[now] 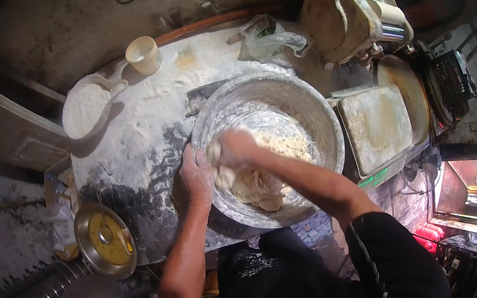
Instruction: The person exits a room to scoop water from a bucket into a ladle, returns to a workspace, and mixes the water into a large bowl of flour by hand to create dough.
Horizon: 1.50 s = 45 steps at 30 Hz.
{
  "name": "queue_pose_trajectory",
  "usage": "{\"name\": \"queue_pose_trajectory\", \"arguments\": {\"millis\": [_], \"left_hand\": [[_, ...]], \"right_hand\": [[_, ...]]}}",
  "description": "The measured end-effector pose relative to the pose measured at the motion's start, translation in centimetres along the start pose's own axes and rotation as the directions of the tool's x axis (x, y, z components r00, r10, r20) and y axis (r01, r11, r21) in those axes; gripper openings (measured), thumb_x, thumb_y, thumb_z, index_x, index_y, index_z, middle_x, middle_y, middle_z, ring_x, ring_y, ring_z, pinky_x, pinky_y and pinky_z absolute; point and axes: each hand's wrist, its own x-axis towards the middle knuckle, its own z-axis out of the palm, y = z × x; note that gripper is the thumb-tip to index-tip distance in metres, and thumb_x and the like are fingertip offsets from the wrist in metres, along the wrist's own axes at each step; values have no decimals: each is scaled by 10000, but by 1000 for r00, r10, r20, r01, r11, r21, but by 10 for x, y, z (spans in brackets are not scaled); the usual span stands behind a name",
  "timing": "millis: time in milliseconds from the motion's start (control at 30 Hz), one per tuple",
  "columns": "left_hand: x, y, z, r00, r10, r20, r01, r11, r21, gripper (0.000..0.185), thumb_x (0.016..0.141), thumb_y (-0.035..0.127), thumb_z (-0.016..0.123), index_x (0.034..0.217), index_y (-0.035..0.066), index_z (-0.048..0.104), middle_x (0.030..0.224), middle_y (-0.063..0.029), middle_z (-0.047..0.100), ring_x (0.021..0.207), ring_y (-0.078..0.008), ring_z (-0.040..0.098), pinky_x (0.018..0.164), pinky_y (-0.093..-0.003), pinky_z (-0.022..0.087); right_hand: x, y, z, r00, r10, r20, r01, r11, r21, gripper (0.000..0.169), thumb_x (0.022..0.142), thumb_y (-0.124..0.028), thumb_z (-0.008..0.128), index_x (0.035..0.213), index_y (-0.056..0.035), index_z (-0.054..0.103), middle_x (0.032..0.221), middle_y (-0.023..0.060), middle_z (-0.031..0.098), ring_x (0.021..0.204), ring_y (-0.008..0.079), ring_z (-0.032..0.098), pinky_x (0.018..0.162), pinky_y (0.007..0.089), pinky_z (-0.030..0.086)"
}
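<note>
A large flour-coated basin [325,149] stands on the floured worktable before me. My left hand [196,174], dusted with flour, holds the basin's left rim. Inside the basin my right hand [238,146] is blurred by motion and presses against the left part of the dough [258,188]; its fingers cannot be made out. Part of the dough is gathered in a lump towards me. Looser, shaggy flakes [289,143] lie to the right of it, partly hidden by my right forearm. Dry flour streaks the basin's inner wall.
A scoop of flour [87,108] and a plastic cup [143,56] stand at the back left. Nearer is a metal bowl of yellow liquid [116,248] with a ladle. A plastic bag [270,38] lies behind the basin. Right are a scale [375,127] and a roller machine [344,20].
</note>
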Motion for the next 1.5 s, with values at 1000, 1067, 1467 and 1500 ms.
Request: {"name": "queue_pose_trajectory", "arguments": {"millis": [1000, 1067, 1467, 1500], "left_hand": [[-76, -15, -21, 944, -171, 283, 318, 707, -631, 361, 874, 129, 526, 1149, -71, 406, 972, -107, 556, 815, -161, 545, 762, -308, 451], [-19, -14, -32, 936, -198, 291, 301, 878, -372, 431, 873, 167, 555, 1192, -75, 394, 978, -111, 581, 840, -165, 566, 740, -299, 454], [-68, 14, 7, 935, -344, 88, 327, 739, -589, 483, 950, 287, 408, 1253, -89, 390, 1235, -252, 474, 1122, -317, 470, 958, -365, 347], [-83, 14, 6, 916, -388, 100, 358, 684, -635, 491, 952, 287, 404, 1267, -88, 376, 1253, -244, 461, 1134, -310, 459, 968, -362, 339]], "right_hand": [[-116, 108, 10, 733, 516, -443, 63, 597, 800, 539, 850, -374, 581, 1191, 41, 532, 1201, 227, 525, 1086, 318, 532, 956, 399, 401], [-97, 128, 39, 489, 696, -526, -231, 685, 691, 576, 813, -398, 610, 1172, 47, 541, 1162, 250, 536, 1045, 334, 551, 915, 386, 422], [-49, -12, 56, 868, 24, -497, 48, 990, 132, 311, 726, -345, 585, 835, -58, 635, 810, 199, 633, 787, 354, 615, 696, 445, 487], [-65, -12, 59, 916, 58, -397, 17, 983, 183, 341, 739, -370, 568, 854, -57, 640, 825, 210, 631, 789, 372, 611, 704, 454, 485]]}}
